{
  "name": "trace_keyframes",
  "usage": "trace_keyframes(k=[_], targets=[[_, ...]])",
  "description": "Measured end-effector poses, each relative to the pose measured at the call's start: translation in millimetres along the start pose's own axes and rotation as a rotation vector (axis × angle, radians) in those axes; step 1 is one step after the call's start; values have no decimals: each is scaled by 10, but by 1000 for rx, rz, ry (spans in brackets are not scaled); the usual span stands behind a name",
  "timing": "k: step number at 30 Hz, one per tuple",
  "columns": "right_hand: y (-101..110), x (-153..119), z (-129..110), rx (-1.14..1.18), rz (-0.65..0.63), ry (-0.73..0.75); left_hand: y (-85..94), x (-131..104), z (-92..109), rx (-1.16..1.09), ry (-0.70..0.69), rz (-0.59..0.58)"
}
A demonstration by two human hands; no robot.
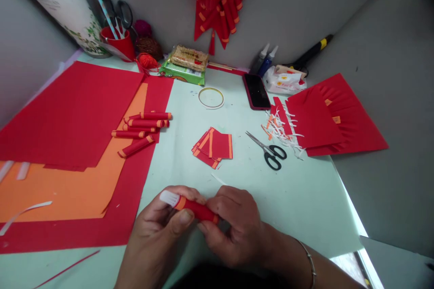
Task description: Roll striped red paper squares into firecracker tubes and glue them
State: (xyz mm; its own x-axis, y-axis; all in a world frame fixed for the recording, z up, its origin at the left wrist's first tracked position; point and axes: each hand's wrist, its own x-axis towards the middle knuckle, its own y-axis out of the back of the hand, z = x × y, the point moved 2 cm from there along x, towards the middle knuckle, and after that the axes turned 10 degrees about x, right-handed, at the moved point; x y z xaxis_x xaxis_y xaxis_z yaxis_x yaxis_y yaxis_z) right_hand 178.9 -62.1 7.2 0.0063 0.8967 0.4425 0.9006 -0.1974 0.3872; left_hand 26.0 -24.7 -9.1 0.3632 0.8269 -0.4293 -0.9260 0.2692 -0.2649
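Both hands hold a red paper roll point(196, 210) with orange end bands, wrapped around something with a white ribbed end point(169, 198). My left hand point(161, 223) closes on its left part, thumb across the near side. At the other end, the fingers of my right hand point(233, 223) pinch the paper. Just beyond the hands lies a small pile of red paper pieces point(221, 145) with orange strips on their edges. Scissors point(267, 151) with black handles rest to its right, blades apart. Several finished-looking red rolls point(149, 123) are heaped at the left.
Large red sheets point(71, 113) and orange sheets point(68, 194) cover the table's left side. A tape ring point(210, 98), phone point(257, 91) and wrapped snacks point(186, 63) lie farther back. White paper scraps point(281, 128) sit by red folded paper point(352, 117) at right. A red ornament point(222, 4) hangs behind.
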Motion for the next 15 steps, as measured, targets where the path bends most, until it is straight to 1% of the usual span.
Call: trace_keyframes(k=[3,5,7,10,15], targets=[[-16,-31,35,-76,39,18,-13,17,5,-41,94,66],[-24,-44,62,-116,48,27,-12,32,10,-63,123,81],[-25,-44,84,-98,38,18,0,46,12,-63,89,48],[-12,-28,94,9,-7,-56,30,60,4,-22,0,-15],[14,1,43,160,-86,-126,26,62,28,50,-121,-69]])
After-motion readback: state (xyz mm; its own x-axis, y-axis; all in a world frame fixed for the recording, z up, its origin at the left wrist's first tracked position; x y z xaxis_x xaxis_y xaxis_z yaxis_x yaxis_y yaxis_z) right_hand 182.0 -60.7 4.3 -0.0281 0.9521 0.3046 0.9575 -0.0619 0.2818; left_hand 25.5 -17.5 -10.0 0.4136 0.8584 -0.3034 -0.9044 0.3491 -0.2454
